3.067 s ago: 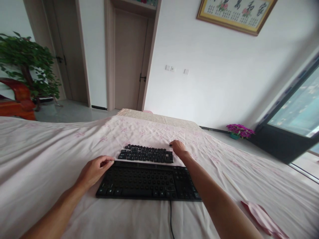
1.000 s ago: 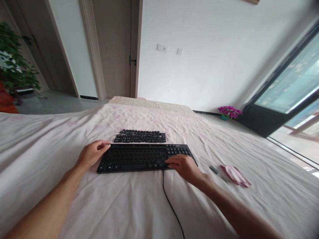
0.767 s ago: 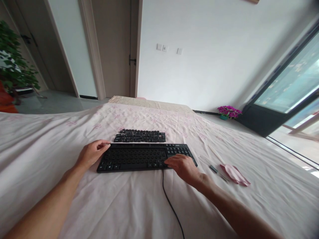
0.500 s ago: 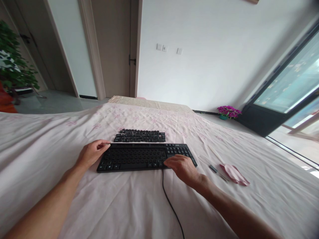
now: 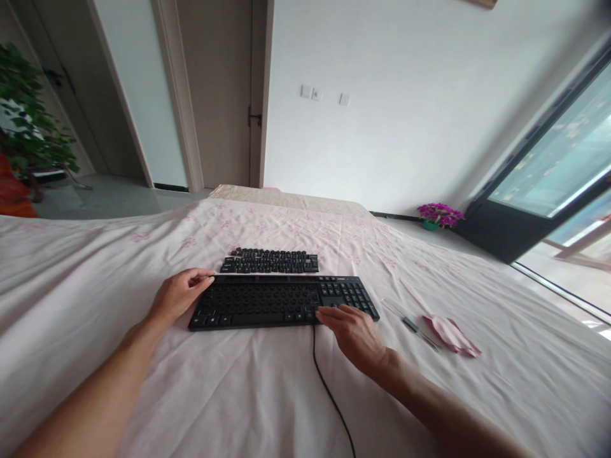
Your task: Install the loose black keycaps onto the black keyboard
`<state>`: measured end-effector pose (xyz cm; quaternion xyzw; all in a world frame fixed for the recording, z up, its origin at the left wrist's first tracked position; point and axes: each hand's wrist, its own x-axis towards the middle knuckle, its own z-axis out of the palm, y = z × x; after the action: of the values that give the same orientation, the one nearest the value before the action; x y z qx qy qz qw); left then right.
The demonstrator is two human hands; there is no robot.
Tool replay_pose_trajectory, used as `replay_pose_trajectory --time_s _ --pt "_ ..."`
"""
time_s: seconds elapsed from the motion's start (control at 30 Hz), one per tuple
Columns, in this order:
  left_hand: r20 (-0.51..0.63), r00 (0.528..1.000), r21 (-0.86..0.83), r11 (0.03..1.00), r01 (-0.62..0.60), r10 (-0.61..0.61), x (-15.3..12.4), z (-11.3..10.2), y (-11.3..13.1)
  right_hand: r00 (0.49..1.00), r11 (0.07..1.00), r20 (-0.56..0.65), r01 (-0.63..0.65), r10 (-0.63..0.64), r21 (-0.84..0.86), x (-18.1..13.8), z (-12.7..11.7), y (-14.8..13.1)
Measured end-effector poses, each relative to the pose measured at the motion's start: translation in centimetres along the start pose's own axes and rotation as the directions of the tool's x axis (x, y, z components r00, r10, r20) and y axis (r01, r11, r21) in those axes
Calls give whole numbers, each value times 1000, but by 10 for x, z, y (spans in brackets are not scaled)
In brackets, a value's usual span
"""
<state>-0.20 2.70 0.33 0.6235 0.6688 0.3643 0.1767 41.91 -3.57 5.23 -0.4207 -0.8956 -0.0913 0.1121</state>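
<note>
A black keyboard frame (image 5: 267, 299) with most keycaps removed lies on a pale pink sheet (image 5: 238, 388). My left hand (image 5: 177, 295) grips its far left corner with curled fingers. At the front edge, near the number pad, rests my right hand (image 5: 352, 331), fingers bent over the edge. Rows of loose black keycaps (image 5: 271, 261) lie just beyond the keyboard. Its black cable (image 5: 329, 391) runs toward me.
A thin tool (image 5: 410, 326) and a folded pink cloth (image 5: 451, 336) lie to the right of the keyboard. Further off are doors, a green plant (image 5: 28, 127) at left, purple flowers (image 5: 438, 215) and a window at right.
My right hand came back from the loose keycaps to the keyboard's front right edge, then slid slightly toward me. My left hand stayed at the left corner.
</note>
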Motion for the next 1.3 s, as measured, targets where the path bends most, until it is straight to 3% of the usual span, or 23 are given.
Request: replay_pose_trajectory --time_s 0.3,0.57,0.73,0.87,1.1,1.3 --pt "-15 1000 -10 1000 -5 5 -2 -1 5 991 997 112 -65 70 -52 -2 -5 -12" --pt "-41 999 -12 1000 -11 10 -5 -3 12 990 991 69 -124 120 57 18 -16 -4" --pt "-68 998 5 1000 -2 3 -5 -2 14 987 959 -37 -145 159 243 68 -22 9" --pt "-68 998 -5 1000 -1 1 -8 -2 14 994 930 -16 -96 109 355 128 -16 -2" --pt "-69 997 -64 998 -20 16 -9 -3 12 995 966 95 -5 -20 258 224 15 -59" --pt "-73 997 -55 998 -28 24 -5 -6 12 983 990 128 120 -129 73 257 35 -92"
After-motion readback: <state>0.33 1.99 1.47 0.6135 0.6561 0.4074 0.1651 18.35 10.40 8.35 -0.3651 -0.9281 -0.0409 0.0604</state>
